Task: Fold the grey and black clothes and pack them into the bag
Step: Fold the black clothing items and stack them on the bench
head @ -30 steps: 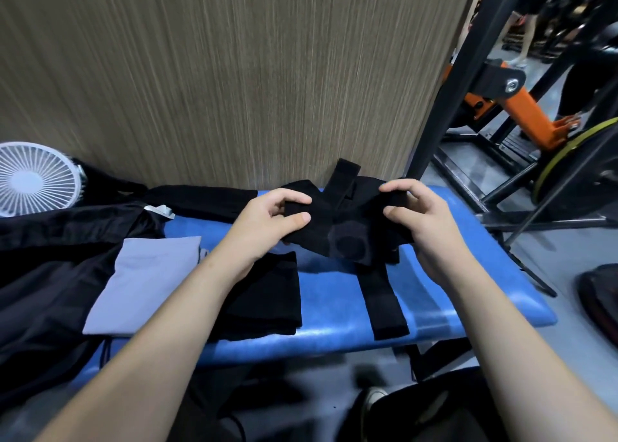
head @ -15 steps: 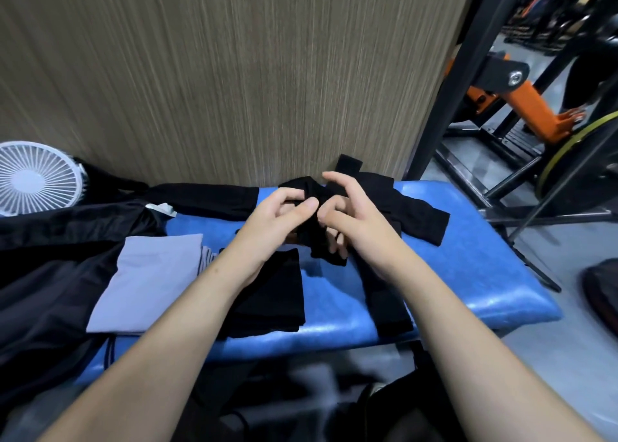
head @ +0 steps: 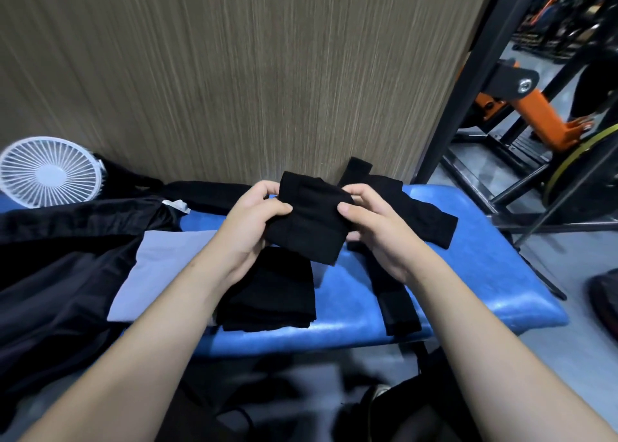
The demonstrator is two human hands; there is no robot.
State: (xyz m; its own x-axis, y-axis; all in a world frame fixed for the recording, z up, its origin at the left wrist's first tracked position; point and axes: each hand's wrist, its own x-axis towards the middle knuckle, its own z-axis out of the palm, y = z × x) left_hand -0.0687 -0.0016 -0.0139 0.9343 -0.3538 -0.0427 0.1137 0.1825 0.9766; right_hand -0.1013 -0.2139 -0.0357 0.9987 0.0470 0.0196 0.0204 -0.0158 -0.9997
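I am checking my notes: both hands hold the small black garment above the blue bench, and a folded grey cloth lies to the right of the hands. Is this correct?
Not quite. The head view shows the folded grey cloth to the left of the hands, not the right. The rest holds: left hand and right hand hold the small black garment above the blue bench.

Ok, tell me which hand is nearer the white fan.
Left. The left hand grips the black garment on the side toward the white fan; the right hand holds its far side.
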